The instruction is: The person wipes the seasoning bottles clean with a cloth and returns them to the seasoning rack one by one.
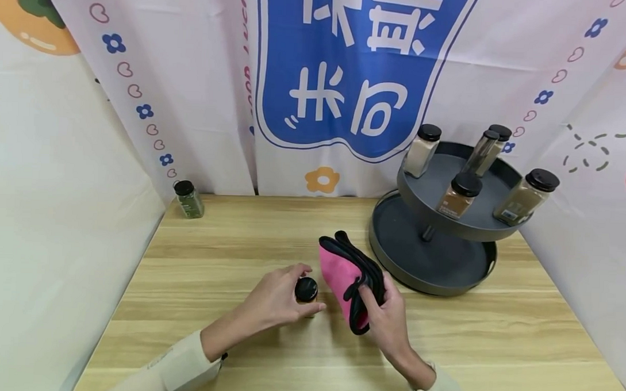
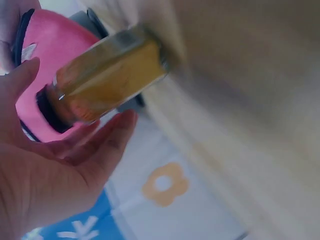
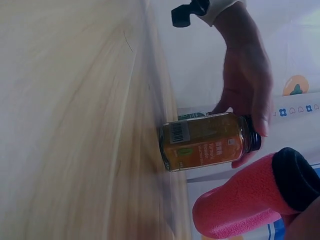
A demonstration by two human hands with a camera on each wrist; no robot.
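A glass jar of turmeric powder (image 3: pixel 210 142) with a black lid stands upright on the wooden table; its label shows in the right wrist view. My left hand (image 1: pixel 275 298) is spread around the lid, thumb on the near side and fingers on the far side. Gaps show between these fingers and the jar (image 2: pixel 110 75) in the left wrist view. With the thumb on top, my right hand (image 1: pixel 388 319) grips a folded pink cloth with black edging (image 1: pixel 341 274), held just right of the jar. Part of this cloth (image 3: pixel 240 200) hangs near the lid in the right wrist view.
A dark two-tier round rack (image 1: pixel 431 222) stands at the back right, with several spice jars on its upper tier, among them an orange-brown one (image 1: pixel 459 195). A jar of green herbs (image 1: pixel 190 200) stands in the back left corner. Printed curtains (image 1: pixel 207 100) close off the back and sides.
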